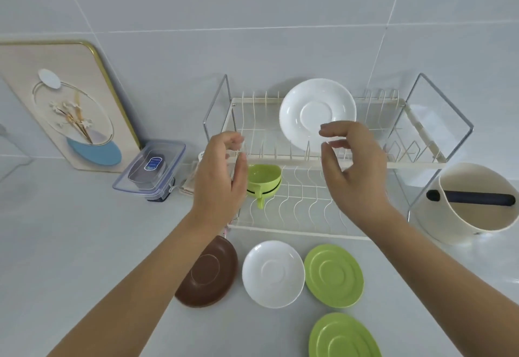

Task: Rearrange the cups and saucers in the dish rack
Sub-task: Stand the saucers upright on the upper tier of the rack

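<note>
Nearest the viewer, on the pale grey desk (70, 244), a green saucer (344, 337) lies cut off by the lower edge; beyond it three saucers lie flat in a row: a brown saucer (207, 274) partly hidden by the left forearm, a white saucer (273, 274), and a second green saucer (333, 275). Both bare hands are raised in front of the dish rack (415, 161) and hold nothing. The left hand (219, 177) has a wide, relaxed grip, fingers loosely bent before the rack's left end; the right hand (354, 171) likewise has a loose grip, thumb and fingers apart, near the lower rim of an upright white saucer (314, 111) that stands in the upper tier; whether a fingertip touches that rim cannot be told. On the lower tier two stacked green cups (265, 179) lie tilted, partly hidden behind the left hand. Left of the rack stand a clear lidded plastic box (151, 168) and a decorated board (70, 109) leaning on the tiled wall (252, 19); small items behind the left hand are hard to make out. At right sits a cream round bin (471, 216) crossed by a dark bar (471, 198), its edge cut off.
</note>
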